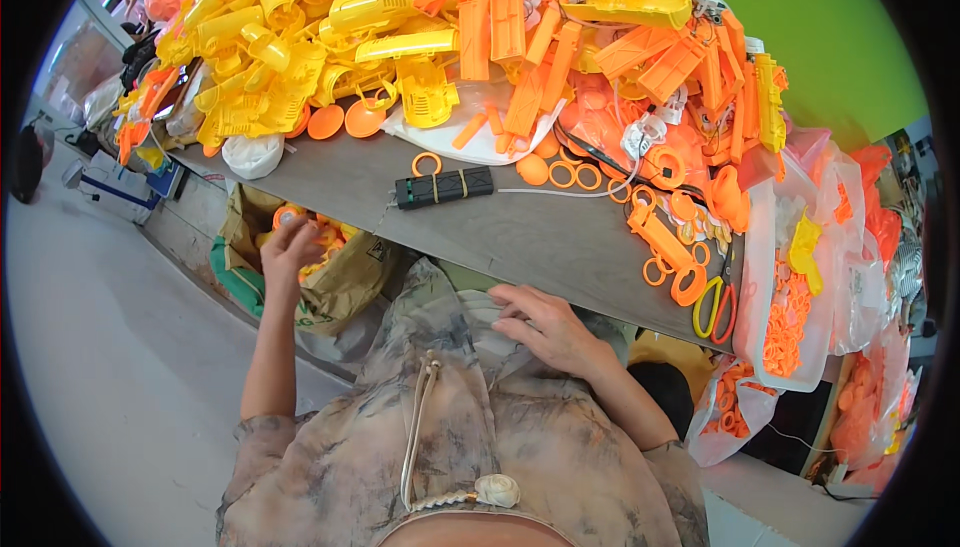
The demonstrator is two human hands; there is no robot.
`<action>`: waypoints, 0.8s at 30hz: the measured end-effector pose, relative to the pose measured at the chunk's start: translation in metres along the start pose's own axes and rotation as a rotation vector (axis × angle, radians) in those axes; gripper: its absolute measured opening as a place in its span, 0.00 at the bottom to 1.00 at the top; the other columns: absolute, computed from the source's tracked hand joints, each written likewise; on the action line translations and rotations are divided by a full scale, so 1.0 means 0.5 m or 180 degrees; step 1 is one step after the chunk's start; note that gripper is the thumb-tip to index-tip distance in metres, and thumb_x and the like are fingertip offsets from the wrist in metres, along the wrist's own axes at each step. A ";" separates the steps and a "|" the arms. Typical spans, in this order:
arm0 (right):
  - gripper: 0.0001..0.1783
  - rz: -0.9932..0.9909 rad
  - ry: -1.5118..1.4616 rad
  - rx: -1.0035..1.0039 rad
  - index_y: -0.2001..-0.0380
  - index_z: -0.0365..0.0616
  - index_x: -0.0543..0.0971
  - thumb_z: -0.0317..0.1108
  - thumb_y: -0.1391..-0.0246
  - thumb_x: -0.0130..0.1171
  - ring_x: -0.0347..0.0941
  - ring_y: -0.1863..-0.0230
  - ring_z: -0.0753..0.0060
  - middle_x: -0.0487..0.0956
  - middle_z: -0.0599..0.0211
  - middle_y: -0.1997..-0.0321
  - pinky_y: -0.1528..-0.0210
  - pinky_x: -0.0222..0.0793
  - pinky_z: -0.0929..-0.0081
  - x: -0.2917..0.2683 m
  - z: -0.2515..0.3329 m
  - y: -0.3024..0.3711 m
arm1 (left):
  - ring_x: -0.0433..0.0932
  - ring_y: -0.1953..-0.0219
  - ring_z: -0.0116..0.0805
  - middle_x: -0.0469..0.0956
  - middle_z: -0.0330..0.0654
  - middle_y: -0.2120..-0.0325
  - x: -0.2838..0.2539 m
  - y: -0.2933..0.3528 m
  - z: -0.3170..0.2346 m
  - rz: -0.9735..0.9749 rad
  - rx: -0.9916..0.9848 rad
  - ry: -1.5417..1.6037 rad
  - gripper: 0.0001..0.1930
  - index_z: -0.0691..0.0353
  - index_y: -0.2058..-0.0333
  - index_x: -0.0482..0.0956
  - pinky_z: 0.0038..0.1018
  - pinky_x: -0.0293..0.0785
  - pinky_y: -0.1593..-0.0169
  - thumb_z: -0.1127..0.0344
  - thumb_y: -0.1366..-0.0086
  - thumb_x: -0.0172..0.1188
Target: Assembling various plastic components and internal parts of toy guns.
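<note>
My left hand point(288, 249) is over a brown and green bag point(352, 285) at the left, its fingers partly spread, with no object visible in its grip. Orange and yellow plastic parts point(328, 247) lie inside the bag. Just beyond my fingertips is a round orange piece point(288, 215) with a pale centre. Resting on my lap, my right hand point(548, 327) is open, its fingers loosely stretched out below the table edge. A black rectangular block point(445, 189) with bands around it lies on the grey table point(480, 237), attached to a pale cord.
Yellow curved shells point(270, 57) and orange bars point(520, 37) are heaped across the table's far side. Scissors point(714, 309) with yellow and red handles lie near the right edge, beside orange rings point(657, 269). A translucent bin point(800, 382) of small orange parts stands at the right.
</note>
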State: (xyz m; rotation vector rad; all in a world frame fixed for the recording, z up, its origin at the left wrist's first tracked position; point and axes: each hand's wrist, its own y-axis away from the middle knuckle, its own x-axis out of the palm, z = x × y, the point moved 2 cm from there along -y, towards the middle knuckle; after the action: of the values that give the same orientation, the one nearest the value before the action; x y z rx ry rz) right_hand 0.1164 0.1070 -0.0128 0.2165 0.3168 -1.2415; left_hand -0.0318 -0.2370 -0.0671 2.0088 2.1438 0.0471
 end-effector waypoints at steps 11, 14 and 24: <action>0.13 -0.1501 -0.0127 0.0198 0.59 0.35 0.75 0.22 0.50 0.54 0.75 0.66 0.76 0.76 0.63 0.63 0.66 0.70 0.81 -0.095 -0.025 0.084 | 0.72 0.58 0.41 0.74 0.46 0.61 0.299 -0.078 -0.248 0.0440 0.3539 -0.2638 0.16 0.63 0.62 0.77 0.34 0.68 0.57 0.69 0.52 0.63; 0.12 -0.1607 -0.0135 0.0249 0.60 0.35 0.75 0.21 0.50 0.53 0.74 0.67 0.78 0.75 0.64 0.65 0.68 0.70 0.82 -0.097 -0.053 0.086 | 0.68 0.52 0.47 0.71 0.47 0.56 0.346 -0.108 -0.242 0.0479 0.3711 -0.3635 0.21 0.62 0.59 0.75 0.40 0.62 0.49 0.63 0.53 0.63; 0.10 -0.1725 -0.0441 0.0319 0.61 0.36 0.76 0.23 0.48 0.52 0.73 0.70 0.80 0.74 0.66 0.65 0.72 0.68 0.85 -0.096 -0.064 0.078 | 0.70 0.60 0.43 0.73 0.45 0.69 0.377 -0.160 -0.207 0.0272 0.4139 -0.3744 0.09 0.61 0.70 0.76 0.45 0.60 0.48 0.65 0.49 0.57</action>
State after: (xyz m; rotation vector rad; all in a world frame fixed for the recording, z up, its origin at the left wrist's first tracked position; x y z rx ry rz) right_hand 0.1356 0.1725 -0.0264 0.1318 0.1970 -1.8017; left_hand -0.1383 -0.0444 -0.0026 1.6065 1.2026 -2.2835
